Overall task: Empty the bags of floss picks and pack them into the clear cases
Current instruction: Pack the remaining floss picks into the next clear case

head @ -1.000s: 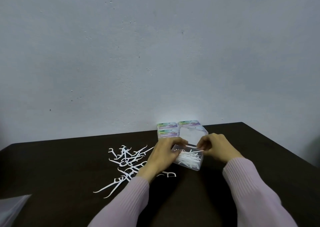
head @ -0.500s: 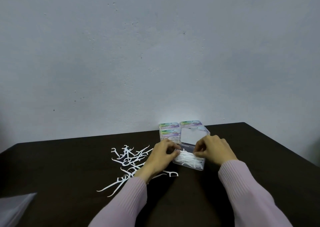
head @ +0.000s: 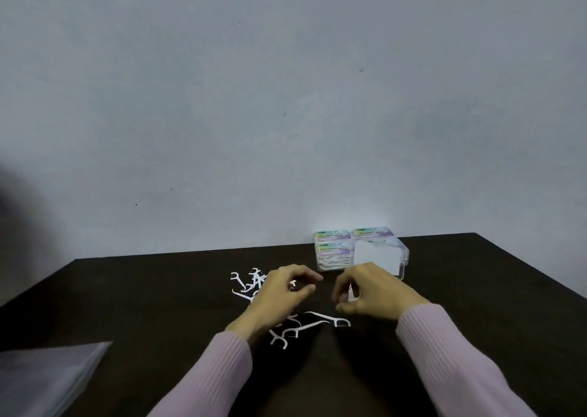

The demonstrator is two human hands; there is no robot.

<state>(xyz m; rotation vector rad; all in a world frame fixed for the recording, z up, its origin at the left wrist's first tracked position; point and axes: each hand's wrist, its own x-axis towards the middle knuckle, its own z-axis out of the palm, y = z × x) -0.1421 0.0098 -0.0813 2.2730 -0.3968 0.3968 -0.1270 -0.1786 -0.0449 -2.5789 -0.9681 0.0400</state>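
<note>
— We see a dim, greyish picture; the brightest patch glows on the wall (head: 346,216) just above the stacked cases (head: 333,251).

— We agree. The dark table (head: 127,289) swallows detail, and a shadow smudges the left edge. We find both hands soft with blur, and the table edges bend towards the corners.

Both forearms wear pale lilac, finely ribbed knit sleeves (head: 216,372). Each cuff ends at the wrist. The hands are bare.
</note>
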